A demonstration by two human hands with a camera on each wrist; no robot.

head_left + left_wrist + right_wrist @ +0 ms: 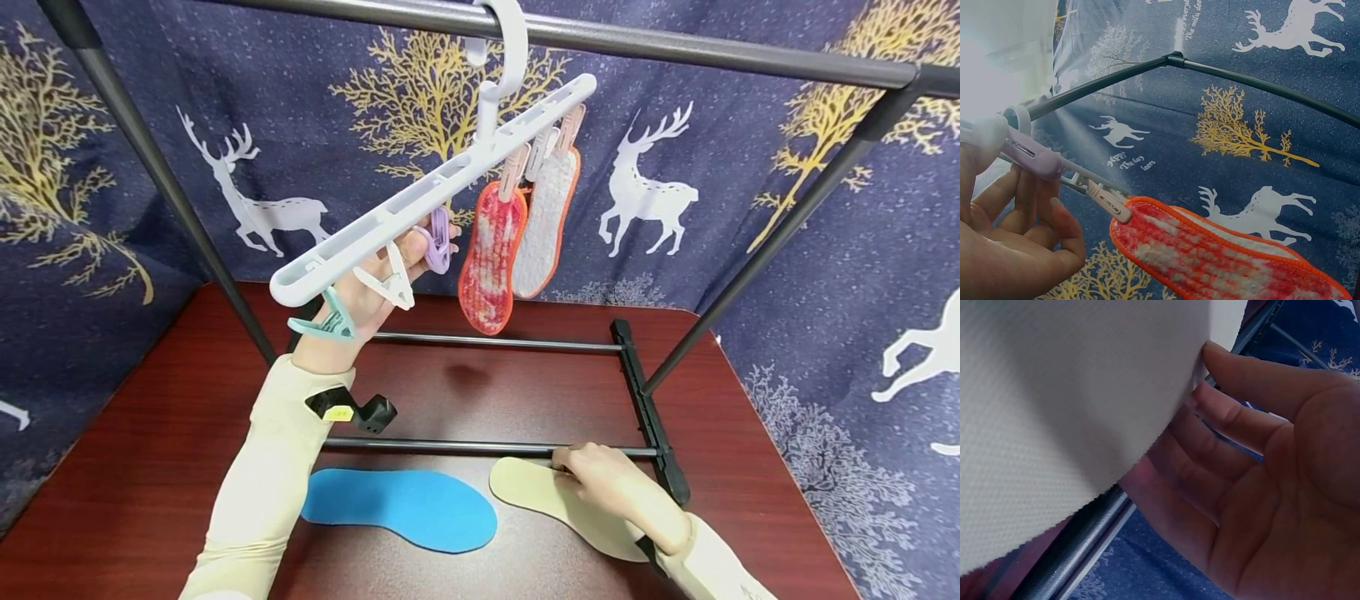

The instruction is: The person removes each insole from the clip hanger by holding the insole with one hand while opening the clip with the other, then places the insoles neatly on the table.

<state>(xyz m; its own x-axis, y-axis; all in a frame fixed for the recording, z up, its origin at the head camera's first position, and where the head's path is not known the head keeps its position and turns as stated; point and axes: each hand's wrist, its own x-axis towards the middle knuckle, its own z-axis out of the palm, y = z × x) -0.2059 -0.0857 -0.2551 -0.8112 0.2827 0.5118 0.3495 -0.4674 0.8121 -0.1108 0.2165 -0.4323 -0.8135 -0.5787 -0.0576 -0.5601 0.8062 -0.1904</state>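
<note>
My left hand (367,310) is raised behind the white hanger (420,204), with thumb and fingers pinching a purple clothespin (1038,157) that hangs from it. A white clothespin (392,279) and a teal clothespin (333,321) dangle in front of that hand and wrist. Low on the right, my right hand (611,482) pinches the edge of a beige insole (528,490) between thumb and fingers; the right wrist view shows its woven face up close. Beside it on the table lies a blue insole (397,504).
Farther along the hanger, pink clothespins hold a red fuzzy insole (491,267) and a grey-white fuzzy one (542,233) with orange edging. The hanger hooks over a black rack bar (675,57). Rack legs and lower rails (487,447) stand on the red-brown table (150,467), before a deer-print cloth.
</note>
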